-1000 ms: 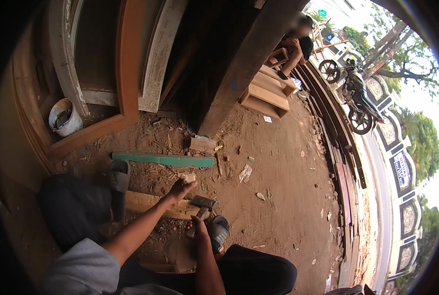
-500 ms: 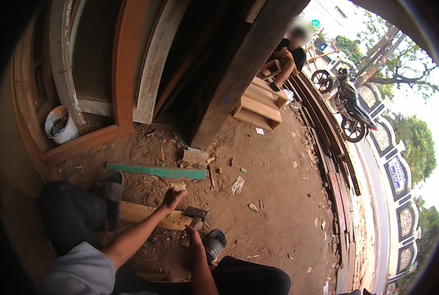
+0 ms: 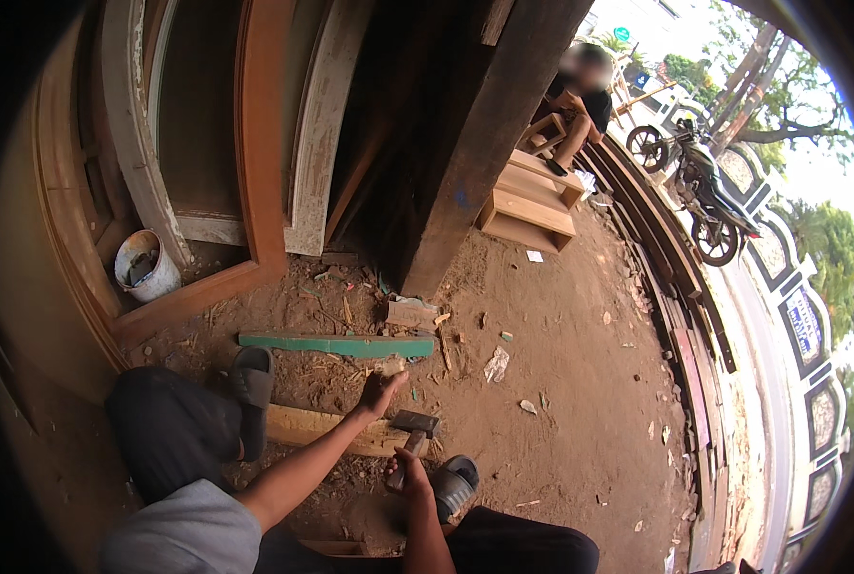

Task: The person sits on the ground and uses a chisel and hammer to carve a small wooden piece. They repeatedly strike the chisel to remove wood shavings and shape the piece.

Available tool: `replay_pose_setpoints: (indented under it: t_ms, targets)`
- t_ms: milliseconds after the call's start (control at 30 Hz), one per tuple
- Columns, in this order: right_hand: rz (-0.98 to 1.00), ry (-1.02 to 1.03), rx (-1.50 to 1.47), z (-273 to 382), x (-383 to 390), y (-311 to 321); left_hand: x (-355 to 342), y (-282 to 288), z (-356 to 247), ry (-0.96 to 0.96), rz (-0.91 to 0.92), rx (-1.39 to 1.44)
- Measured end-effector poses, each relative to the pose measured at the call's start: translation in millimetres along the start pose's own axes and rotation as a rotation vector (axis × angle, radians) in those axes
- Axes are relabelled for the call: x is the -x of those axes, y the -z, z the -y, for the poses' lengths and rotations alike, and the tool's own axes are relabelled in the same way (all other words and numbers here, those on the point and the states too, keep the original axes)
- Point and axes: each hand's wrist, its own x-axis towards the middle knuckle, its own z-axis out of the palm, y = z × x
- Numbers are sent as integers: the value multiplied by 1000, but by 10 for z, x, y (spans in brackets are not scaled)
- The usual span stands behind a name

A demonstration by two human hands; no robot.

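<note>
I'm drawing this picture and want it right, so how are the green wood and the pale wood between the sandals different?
The green wood has a green side; the pale wood looks bare and yellowish. The green wood looks narrower, the pale wood wider. The green wood lies farther from the person, while the pale wood is partly hidden behind the left forearm and hammer. Both are long pieces lying crossways on the dirt.

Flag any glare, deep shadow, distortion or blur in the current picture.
Head view: sky washed out at upper right; deep shadow left of the dark post; long planks bowed near the rim; blurred patch over the seated person's head; hammer outline readable.
</note>
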Motion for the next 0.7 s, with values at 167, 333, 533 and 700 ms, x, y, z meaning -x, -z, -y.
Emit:
replay_pose_setpoints:
  t_ms: [167, 333, 533, 700]
  targets:
    - [-39, 11, 57, 62, -24, 187, 7, 141, 121, 141, 112, 128]
    - [-18, 37, 75, 64, -92, 286, -79, 17, -487, 73, 120, 538]
    - [-28, 47, 89, 65, -52, 225, -206, 64, -438, 65, 257, 347]
    - [21, -4, 73, 77, 0, 230, 43, 124, -134, 215, 205, 174]
